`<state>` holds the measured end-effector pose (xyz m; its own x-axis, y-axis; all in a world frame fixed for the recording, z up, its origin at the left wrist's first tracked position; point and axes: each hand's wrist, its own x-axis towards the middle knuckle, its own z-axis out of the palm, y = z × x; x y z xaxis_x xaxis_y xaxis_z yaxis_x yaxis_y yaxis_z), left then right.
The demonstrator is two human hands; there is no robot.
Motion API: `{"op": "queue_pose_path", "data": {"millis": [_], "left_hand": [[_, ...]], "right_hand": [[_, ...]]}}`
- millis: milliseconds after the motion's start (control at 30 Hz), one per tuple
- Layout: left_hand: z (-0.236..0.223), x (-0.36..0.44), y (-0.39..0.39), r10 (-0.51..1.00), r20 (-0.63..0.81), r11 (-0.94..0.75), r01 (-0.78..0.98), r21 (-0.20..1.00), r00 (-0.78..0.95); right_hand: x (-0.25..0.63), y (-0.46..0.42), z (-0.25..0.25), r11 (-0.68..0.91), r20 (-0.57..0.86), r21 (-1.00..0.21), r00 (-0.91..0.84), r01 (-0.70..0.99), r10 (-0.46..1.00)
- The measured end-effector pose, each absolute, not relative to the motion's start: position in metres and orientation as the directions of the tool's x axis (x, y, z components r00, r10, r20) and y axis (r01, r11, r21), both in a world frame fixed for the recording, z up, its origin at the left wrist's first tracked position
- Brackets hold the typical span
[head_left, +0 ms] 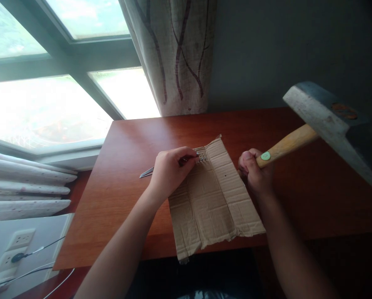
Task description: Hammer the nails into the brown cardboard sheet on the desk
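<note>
My right hand (257, 172) is wrapped round the wooden handle of a hammer (290, 143), raised over the right of the table, its grey metal head tilted up at the far right. A torn, creased sheet of cardboard (209, 199) lies flat on the table between my hands. At its far end my left hand (173, 168) has thumb and finger pinched on what looks like a nail (198, 154), mostly hidden by the fingertips. A cluster of small shiny nail heads (202, 157) shows right beside them. Several thin metal nails (146, 172) lie left of this hand, partly covered by it.
The reddish-brown wooden table (120, 207) runs up to a window (64, 83) and a patterned curtain (186, 54). At lower left, a wall socket (16, 253) has a plug and cables close to the table's edge. A dark wall (251, 54) rises behind.
</note>
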<state>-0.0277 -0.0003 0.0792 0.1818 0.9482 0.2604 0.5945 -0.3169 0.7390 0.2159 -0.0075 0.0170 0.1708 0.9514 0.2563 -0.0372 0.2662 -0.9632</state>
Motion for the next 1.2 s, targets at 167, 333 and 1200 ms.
{"op": "queue_pose_path", "data": {"millis": [167, 333, 1200], "left_hand": [[0.078, -0.028, 0.001, 0.945, 0.270, -0.326, 0.605, 0.726, 0.185], [0.078, -0.028, 0.001, 0.946, 0.267, -0.323, 0.602, 0.730, 0.184], [0.073, -0.028, 0.003, 0.938, 0.278, -0.348, 0.588, 0.730, 0.209]], "right_hand": [[0.215, -0.007, 0.018, 0.253, 0.246, -0.967, 0.184, -0.012, 0.952], [0.215, -0.008, 0.016, 0.257, 0.248, -0.966, 0.186, -0.028, 0.951], [0.283, -0.043, 0.160, 0.379, 0.075, -0.420, -0.385, 0.825, 0.920]]}}
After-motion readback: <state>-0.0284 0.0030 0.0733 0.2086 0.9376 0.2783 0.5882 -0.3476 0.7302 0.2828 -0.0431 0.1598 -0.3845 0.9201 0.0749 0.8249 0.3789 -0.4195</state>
